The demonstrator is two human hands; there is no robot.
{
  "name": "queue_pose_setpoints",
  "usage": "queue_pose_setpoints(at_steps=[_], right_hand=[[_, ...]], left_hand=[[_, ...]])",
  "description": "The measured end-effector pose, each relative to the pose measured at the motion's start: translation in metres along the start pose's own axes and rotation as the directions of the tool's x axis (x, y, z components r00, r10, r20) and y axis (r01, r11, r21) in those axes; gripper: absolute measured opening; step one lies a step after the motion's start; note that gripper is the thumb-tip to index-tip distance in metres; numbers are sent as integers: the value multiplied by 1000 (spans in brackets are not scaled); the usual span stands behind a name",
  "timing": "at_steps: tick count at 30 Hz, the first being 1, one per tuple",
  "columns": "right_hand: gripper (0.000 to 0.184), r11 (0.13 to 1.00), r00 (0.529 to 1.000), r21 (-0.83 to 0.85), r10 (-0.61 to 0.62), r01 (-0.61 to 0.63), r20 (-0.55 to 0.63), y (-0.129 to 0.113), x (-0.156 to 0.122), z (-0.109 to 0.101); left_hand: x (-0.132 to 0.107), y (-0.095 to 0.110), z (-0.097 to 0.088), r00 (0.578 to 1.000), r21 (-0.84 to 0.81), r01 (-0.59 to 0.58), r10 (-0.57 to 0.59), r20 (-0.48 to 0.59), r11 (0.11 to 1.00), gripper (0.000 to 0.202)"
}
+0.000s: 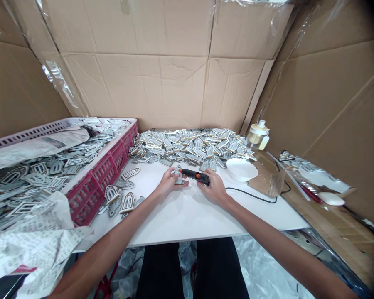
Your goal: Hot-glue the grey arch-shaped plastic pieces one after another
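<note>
In my left hand [168, 183] is a small grey arch-shaped piece [178, 176], held upright over the white table between thumb and fingers. My right hand [214, 187] grips a black and orange glue gun [194, 175], whose orange nozzle points left and meets the piece or sits just in front of it; I cannot tell which. From the gun a black cord [252, 194] runs off to the right. Several loose arch-shaped pieces [127, 202] lie on the table to the left of my left hand.
A pink and white crate [101, 176] of similar pieces and newspaper [34, 145] stands left. Behind my hands spreads a heap of pieces [193, 145]. To the right are a white bowl [242, 170], a clear bottle [258, 135] and a brown board [264, 178]. Cardboard walls [149, 83] enclose the table.
</note>
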State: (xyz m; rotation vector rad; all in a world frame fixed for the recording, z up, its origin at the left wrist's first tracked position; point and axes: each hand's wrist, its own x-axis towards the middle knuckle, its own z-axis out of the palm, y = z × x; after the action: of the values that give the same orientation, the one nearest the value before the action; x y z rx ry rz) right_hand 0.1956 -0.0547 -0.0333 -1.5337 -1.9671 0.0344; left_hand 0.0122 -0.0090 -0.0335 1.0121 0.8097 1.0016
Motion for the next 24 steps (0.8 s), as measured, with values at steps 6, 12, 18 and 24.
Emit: queue_pose_setpoints(at_steps=[6,12,18,24], right_hand=[[27,948,999,-316,45,-39,11,-1,1,-3],[23,947,976,-238,203,-218,-83,10,6,-9],[14,981,977,60,190,-185,-98,14,7,-9],[7,960,998,271,59,-64,25,7,5,-13]], left_hand=[[-2,2,1,999,-30,32,-31,40,999,22],[-7,8,3,993,-56,86,-81,84,995,22],[0,7,-2,999,-115,39,-40,-7,993,26],[5,3,-7,998,-60,-38,34,-56,997,20]])
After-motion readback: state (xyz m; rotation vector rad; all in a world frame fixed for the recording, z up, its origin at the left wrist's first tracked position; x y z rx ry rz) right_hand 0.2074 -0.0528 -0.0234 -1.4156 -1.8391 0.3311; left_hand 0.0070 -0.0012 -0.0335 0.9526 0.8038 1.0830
